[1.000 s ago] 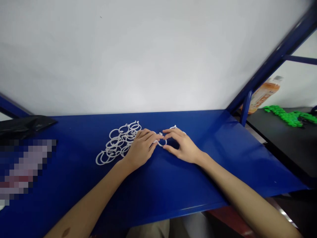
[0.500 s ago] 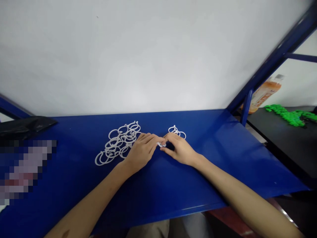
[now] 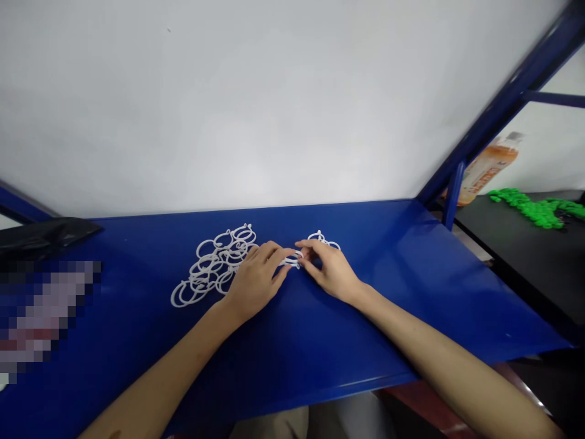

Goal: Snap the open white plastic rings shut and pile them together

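Note:
On the blue shelf [image 3: 320, 329] my left hand [image 3: 256, 277] and my right hand [image 3: 331, 268] meet at one white plastic ring [image 3: 292, 260], each pinching a side of it with the fingertips. A loose pile of several white rings [image 3: 212, 265] lies just left of my left hand. A small cluster of white rings [image 3: 325, 239] sits right behind my right hand's fingers, partly hidden by them.
A white wall rises behind the shelf. A blue frame post [image 3: 498, 110] slants up at the right. Beyond it stand an orange bottle [image 3: 487, 167] and a heap of green pieces [image 3: 534, 207] on a dark table. A black item [image 3: 41, 235] lies at far left.
Both hands stayed together at the ring, shifting slightly; the ring looked squeezed small half a second ago and shows a bit wider between the fingertips now. The piles have not moved.

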The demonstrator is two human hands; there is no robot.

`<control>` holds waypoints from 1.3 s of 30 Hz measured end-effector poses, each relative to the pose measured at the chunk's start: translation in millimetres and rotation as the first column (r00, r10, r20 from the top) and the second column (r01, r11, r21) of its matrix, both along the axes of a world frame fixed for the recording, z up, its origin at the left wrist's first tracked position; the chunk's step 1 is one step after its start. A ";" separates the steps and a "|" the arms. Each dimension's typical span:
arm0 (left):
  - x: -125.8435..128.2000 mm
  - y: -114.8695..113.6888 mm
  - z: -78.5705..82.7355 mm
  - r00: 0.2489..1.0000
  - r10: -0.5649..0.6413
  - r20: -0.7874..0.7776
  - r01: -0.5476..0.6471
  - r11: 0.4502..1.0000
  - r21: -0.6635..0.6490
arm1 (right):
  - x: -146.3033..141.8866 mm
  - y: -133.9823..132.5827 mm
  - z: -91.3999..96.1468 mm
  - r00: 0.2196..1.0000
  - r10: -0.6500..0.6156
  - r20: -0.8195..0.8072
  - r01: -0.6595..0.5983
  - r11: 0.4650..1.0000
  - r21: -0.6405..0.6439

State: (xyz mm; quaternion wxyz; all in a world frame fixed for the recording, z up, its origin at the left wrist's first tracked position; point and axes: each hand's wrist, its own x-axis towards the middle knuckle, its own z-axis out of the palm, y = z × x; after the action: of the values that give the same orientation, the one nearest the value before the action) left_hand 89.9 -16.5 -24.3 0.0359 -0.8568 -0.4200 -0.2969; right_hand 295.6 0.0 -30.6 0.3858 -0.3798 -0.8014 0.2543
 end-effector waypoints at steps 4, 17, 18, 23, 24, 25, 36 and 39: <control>0.6 0.0 -1.6 0.999 0.036 0.020 -0.036 0.999 -0.036 | -0.6 -1.1 2.6 1.000 -0.008 -0.016 0.008 1.000 0.007; -1.3 1.7 -2.6 0.996 0.042 -0.083 -0.051 0.994 -0.102 | -4.4 -2.2 5.6 0.967 -0.087 -0.240 0.036 0.977 -0.208; -1.3 1.8 -2.2 0.996 0.046 -0.082 -0.054 0.993 -0.101 | -4.1 -1.5 5.2 0.964 -0.095 -0.248 0.041 0.976 -0.213; -0.7 0.8 4.4 0.996 0.076 -0.036 -0.079 0.994 -0.073 | -0.3 4.0 2.5 0.919 -0.188 -0.347 0.082 0.951 -0.299; -0.6 0.5 5.8 0.996 0.077 -0.034 -0.079 0.994 -0.070 | 0.3 5.3 1.7 0.906 -0.207 -0.369 0.084 0.942 -0.324; -0.5 0.2 7.0 0.996 0.076 -0.036 -0.078 0.995 -0.069 | 0.8 6.5 0.8 0.894 -0.221 -0.389 0.079 0.934 -0.348; -0.1 1.7 2.2 0.998 -0.043 -0.053 0.040 0.998 -0.044 | -1.8 11.5 3.6 0.695 -0.360 -0.623 -0.086 0.818 -0.568; 0.6 0.5 3.3 0.999 0.022 -0.025 -0.022 1.000 -0.013 | -2.0 9.4 5.0 0.699 -0.344 -0.627 -0.121 0.807 -0.578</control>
State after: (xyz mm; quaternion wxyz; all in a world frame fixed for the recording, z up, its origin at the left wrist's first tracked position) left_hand 90.5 -15.9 -21.0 0.0387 -0.8560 -0.4309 -0.2830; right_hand 293.5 9.4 -25.6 0.5431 -0.4020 -0.4480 0.5853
